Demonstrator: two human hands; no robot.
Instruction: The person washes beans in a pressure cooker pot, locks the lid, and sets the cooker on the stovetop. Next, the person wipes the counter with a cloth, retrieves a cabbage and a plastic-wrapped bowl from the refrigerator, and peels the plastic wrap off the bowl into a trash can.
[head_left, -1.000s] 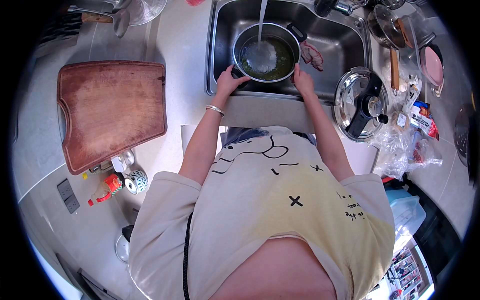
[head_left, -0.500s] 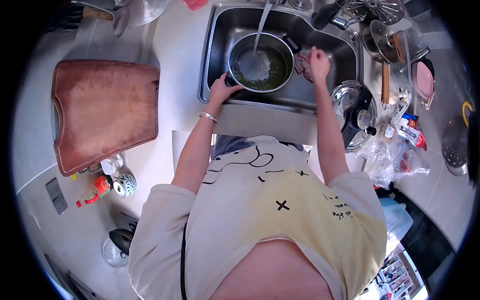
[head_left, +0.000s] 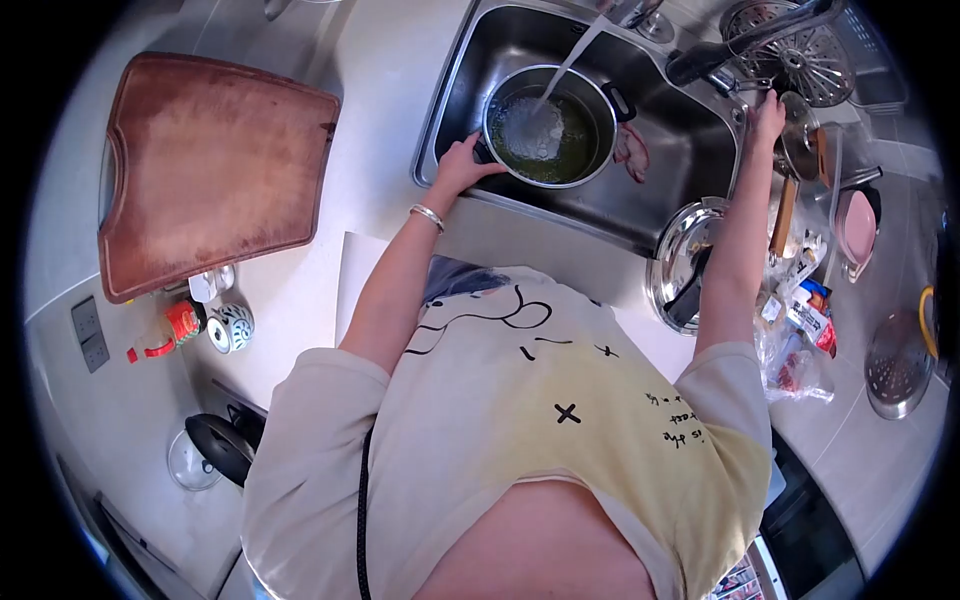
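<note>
Sink (head_left: 690,140) holds pot (head_left: 556,184), left hand (head_left: 464,168) clamped on its near handle (head_left: 482,152). Well rightward, right hand (head_left: 768,118) is at tap (head_left: 722,80), grip unclear.

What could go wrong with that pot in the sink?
Water is pouring into the pot, so it might overflow if left running.

Only the left hand is on the pot, so a bump might slide or tip it.

In this view, the right forearm overlaps the lid by the sink, so it could perhaps knock it.
</note>
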